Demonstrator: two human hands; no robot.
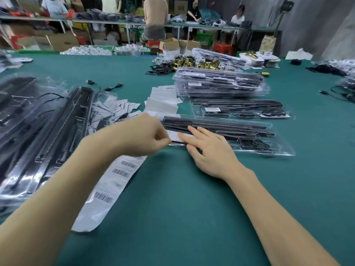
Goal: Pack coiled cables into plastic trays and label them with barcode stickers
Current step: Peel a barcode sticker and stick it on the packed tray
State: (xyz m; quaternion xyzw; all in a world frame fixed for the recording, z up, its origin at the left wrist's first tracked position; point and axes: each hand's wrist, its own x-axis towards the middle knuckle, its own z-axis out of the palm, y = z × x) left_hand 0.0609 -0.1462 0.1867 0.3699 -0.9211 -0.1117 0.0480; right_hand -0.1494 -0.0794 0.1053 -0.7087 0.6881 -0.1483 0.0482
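A person's two bare hands meet over a clear plastic tray (249, 139) lying flat on a green table (182, 198), the tray packed with long black strips and a coiled cable. The right hand (209, 150) lies on the tray's near left end with fingers straight and spread, the fingertips pressing a white sticker (175, 135) onto the plastic. The left hand (142, 135) is curled just beside it, thumb and fingers pinched together at the sticker's left edge; whether they actually grip the sticker cannot be told. Beneath the left forearm a backing sheet of barcode stickers (115, 179) runs along the table. A second filled tray (242, 110) lies just behind the first, and a stack of trays (219, 83) sits behind that. More trays (38, 131) are heaped at the left, with small white tags (123, 106) scattered beside them. Workers sit at benches in the background.
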